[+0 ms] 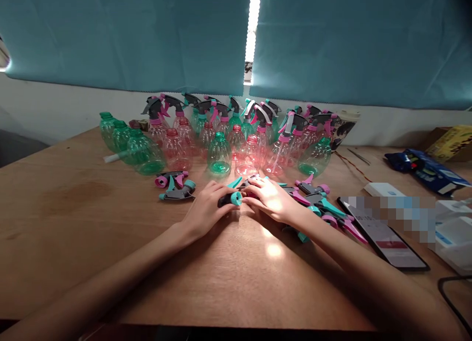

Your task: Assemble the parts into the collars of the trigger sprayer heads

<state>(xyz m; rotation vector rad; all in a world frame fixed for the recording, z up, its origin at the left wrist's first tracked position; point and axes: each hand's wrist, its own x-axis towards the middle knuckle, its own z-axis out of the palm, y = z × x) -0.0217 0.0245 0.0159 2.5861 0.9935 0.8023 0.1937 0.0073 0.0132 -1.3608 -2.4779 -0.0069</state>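
Near the middle of the table, my left hand [208, 203] is closed round a spray head [235, 199] with a dark body and a teal collar that faces right. My right hand [271, 198] is beside that collar, its fingers bent together; what they pinch is too small to make out. Left of my left hand lie loose spray heads, one grey and teal [177, 192], one with pink parts [169, 178]. More loose spray heads [324, 203] in grey, teal and pink lie in a pile under and beyond my right forearm.
Behind my hands stand several clear bottles, green [220, 156] and pink [176, 152]; many at the back carry spray heads. A phone [391, 242] lies at right, near a white box [385, 189], a blue packet [431, 174] and a black cable [442, 292]. A patterned cup [344, 127] stands behind.
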